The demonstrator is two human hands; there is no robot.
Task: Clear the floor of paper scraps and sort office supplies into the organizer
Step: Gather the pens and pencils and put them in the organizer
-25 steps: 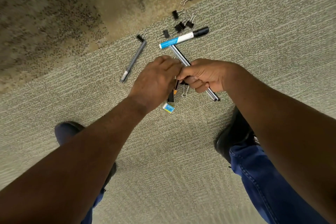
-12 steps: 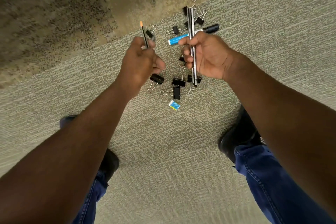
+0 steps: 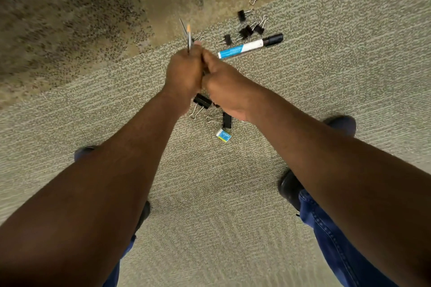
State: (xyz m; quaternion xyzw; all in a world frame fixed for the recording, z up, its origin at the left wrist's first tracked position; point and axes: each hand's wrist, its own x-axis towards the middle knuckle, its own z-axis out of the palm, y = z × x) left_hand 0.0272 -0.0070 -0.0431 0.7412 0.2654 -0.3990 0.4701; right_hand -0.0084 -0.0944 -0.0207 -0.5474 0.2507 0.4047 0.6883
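- Two hands meet above the carpet: the left hand (image 3: 184, 72) is curled round thin pens (image 3: 188, 36), and the right hand (image 3: 224, 84) is pressed against it, fingers curled inward; what the right one holds, if anything, I cannot tell, since the fingers are hidden.
- Two thin shafts show above the left fist, one with an orange tip and one grey; their long axes run almost straight away from the person, tips pointing towards the far, darker floor.
- One marker (image 3: 250, 45) with a blue-and-white barrel and a black cap lies on the carpet just beyond the right hand; its long axis runs left to right, slightly tilted, cap end to the right.
- About seven black binder clips lie in a far cluster (image 3: 247, 30) beyond the marker, one of them set apart at the top.
- Two more black binder clips (image 3: 202, 101) lie near the wrists, partly covered by the hands.
- One small blue-and-white eraser (image 3: 224, 135) lies just below those clips.
- Two dark shoes (image 3: 289, 187) and blue jeans show at the bottom.
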